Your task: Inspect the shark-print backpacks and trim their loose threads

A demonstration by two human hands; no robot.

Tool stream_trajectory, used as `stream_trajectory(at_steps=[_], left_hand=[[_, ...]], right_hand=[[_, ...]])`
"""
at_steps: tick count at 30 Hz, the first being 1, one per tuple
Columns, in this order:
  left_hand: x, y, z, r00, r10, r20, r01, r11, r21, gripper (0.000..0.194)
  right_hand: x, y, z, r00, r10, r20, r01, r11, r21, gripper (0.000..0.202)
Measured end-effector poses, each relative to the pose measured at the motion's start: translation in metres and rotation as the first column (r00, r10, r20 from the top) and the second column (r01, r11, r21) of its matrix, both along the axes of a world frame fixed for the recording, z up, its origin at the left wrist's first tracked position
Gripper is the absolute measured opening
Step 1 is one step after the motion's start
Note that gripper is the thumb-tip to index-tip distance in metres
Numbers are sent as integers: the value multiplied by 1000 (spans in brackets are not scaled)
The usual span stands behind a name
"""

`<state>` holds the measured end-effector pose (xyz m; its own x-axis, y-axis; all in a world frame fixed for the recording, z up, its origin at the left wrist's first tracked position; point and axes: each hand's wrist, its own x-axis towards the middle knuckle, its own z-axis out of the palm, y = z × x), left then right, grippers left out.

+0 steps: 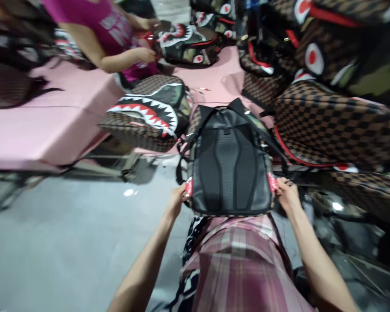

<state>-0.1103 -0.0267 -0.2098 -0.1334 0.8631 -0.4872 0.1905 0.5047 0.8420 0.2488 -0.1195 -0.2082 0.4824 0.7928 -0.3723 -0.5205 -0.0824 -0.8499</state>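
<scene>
In front of me is a backpack [228,169], its black padded back panel facing up and its straps lying to the sides and top. My left hand [178,198] pinches a red tab on its lower left side. On the opposite side, the fingers of my right hand [286,195] close on a matching red tab [273,183]. The bag's far end rests at the pink table's edge, while its bottom edge is close to my plaid apron [240,260]. The front of the backpack is hidden underneath.
Left of it lies a checkered backpack [149,110] with a shark-mouth print. Piled checkered bags [331,125] crowd the right side. Across the pink table [81,93], a person in a magenta shirt [107,30] handles another shark-print bag [188,43]. Grey floor [68,247] shows below left.
</scene>
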Motion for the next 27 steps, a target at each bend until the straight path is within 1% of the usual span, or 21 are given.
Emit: stream_trajectory(at_steps=[4, 6, 7, 9, 10, 11, 12, 13, 14, 15, 16, 17, 19, 20, 21, 22, 23, 24, 25, 26, 27], left_hand=[[-6, 3, -5, 994, -9, 112, 11, 1000, -19, 52], [-8, 2, -4, 987, -14, 160, 17, 1000, -20, 55], [-9, 0, -4, 984, -15, 178, 19, 1000, -19, 56], [-10, -8, -4, 979, -16, 203, 21, 999, -26, 56], [-10, -13, -5, 977, -19, 212, 27, 999, -38, 55], [-10, -19, -7, 976, -24, 219, 37, 998, -58, 55], [-9, -25, -9, 974, -30, 224, 50, 995, -84, 56], [-9, -31, -12, 973, -38, 227, 66, 991, -113, 57], [-7, -36, -14, 972, -48, 228, 81, 987, -140, 59], [-6, -40, -15, 972, -58, 226, 95, 983, -159, 60], [-3, -43, -15, 973, -69, 220, 107, 980, -168, 60], [0, -45, -14, 974, -81, 210, 118, 979, -169, 60], [9, -49, -6, 975, -116, 188, 145, 978, -152, 57], [16, -51, 0, 971, -146, 190, 175, 974, -141, 57], [23, -55, 6, 961, -188, 205, 217, 968, -129, 56], [31, -59, 13, 945, -233, 230, 263, 958, -111, 55], [39, -64, 19, 928, -272, 254, 303, 949, -90, 52], [46, -69, 24, 915, -297, 273, 328, 942, -75, 49], [53, -74, 29, 912, -301, 278, 332, 941, -70, 47], [57, -78, 31, 918, -290, 270, 320, 945, -73, 45], [61, -81, 33, 927, -274, 254, 303, 949, -84, 43]], right_hand=[[-1, 9, -3, 995, -67, 80, 69, 997, -20, 36], [-3, 6, -3, 981, -112, 161, 122, 991, -50, 31], [-6, -1, -2, 962, -152, 226, 169, 984, -59, 30], [-14, -22, 3, 889, -231, 395, 272, 961, -49, 28], [-20, -36, 5, 846, -223, 483, 280, 959, -48, 28], [-28, -52, 8, 813, -167, 557, 243, 968, -65, 28], [-37, -68, 10, 787, -68, 614, 167, 980, -105, 27], [-48, -82, 12, 761, 61, 645, 64, 984, -168, 26], [-59, -93, 12, 735, 183, 653, -35, 972, -233, 25], [-70, -101, 11, 711, 269, 650, -107, 954, -278, 27], [-81, -106, 10, 694, 305, 652, -139, 945, -295, 31], [-92, -107, 9, 680, 298, 670, -131, 949, -288, 35], [-114, -103, 8, 647, 219, 730, -63, 970, -235, 39], [-126, -99, 11, 614, 189, 766, -48, 978, -203, 40], [-137, -95, 15, 561, 183, 807, -55, 981, -184, 40], [-149, -90, 22, 487, 200, 850, -81, 980, -184, 38], [-161, -86, 29, 368, 261, 892, -150, 964, -221, 37], [-171, -82, 38, 212, 333, 919, -174, 938, -300, 32], [-180, -79, 46, 73, 392, 917, -170, 911, -376, 28], [-186, -76, 53, -35, 429, 902, -155, 890, -429, 22], [-189, -73, 58, -110, 455, 883, -126, 875, -467, 15]])
